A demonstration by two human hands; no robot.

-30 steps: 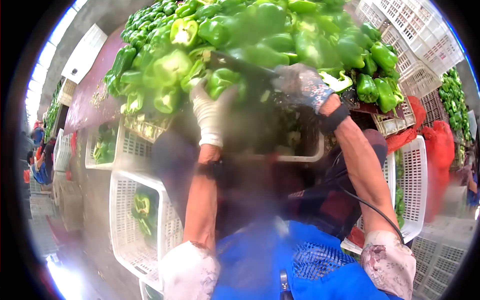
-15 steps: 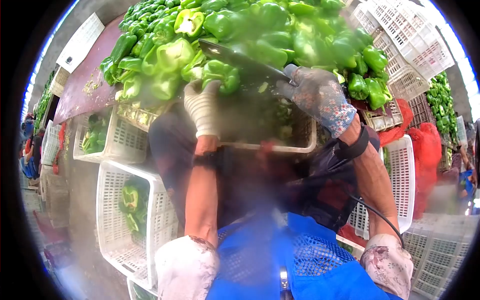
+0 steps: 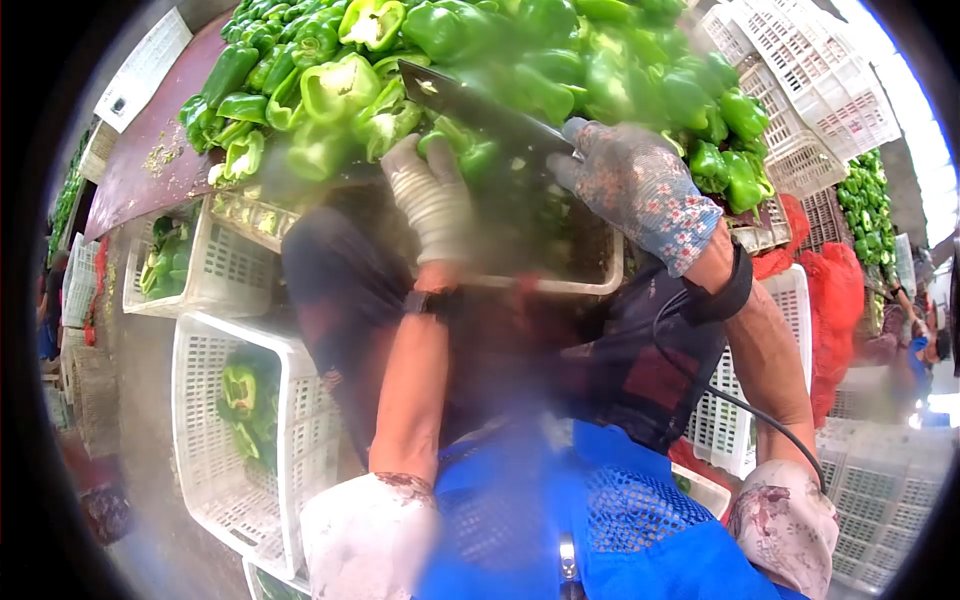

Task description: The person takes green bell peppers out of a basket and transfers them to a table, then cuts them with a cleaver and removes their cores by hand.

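Note:
My right hand (image 3: 640,192), in a grey glove with a flower pattern, is closed round the handle of a knife (image 3: 482,108). The wide dark blade points up and left across the pepper pile. Below the blade, my left hand (image 3: 430,198) in a whitish ribbed glove has its fingers closed on a green bell pepper (image 3: 470,152). Blur on the lens hides part of this pepper and the fingertips. Cut-open bell peppers (image 3: 342,88) lie just left of the blade, pale insides showing.
A large heap of green peppers (image 3: 545,70) covers the reddish tabletop (image 3: 135,170). Between my knees sits a crate (image 3: 560,284). White crates holding peppers (image 3: 285,440) stand at my left. Red mesh bags (image 3: 832,320) and stacked crates (image 3: 815,75) are at the right.
My left hand has shifted slightly right and tilted, and the pepper at its fingers has turned and sits lower under the blade. The knife stays in my right hand. The view has shifted slightly.

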